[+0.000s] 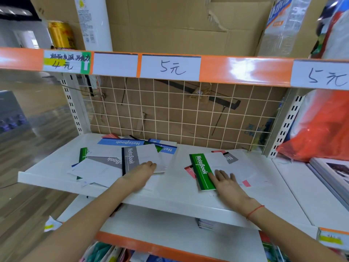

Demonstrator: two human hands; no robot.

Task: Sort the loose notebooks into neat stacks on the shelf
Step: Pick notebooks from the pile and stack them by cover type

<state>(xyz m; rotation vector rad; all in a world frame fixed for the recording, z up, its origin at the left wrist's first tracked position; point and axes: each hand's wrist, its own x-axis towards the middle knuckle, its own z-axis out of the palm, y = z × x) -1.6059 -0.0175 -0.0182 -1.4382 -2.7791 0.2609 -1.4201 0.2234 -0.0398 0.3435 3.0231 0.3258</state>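
Notebooks (120,157) strewn across white shelf (175,188), two loose heaps | left hand (140,173) grips grey notebook (139,157) | right hand (227,183) flat, fingers spread on green notebook (202,170) | step: gathering; next likely squaring edges into one stack

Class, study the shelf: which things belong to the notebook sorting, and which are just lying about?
Belongs to the job:
grey notebook under the left hand
green notebook under the right hand
blue notebooks
white shelf

Just lying about:
price labels
gold can
red bag
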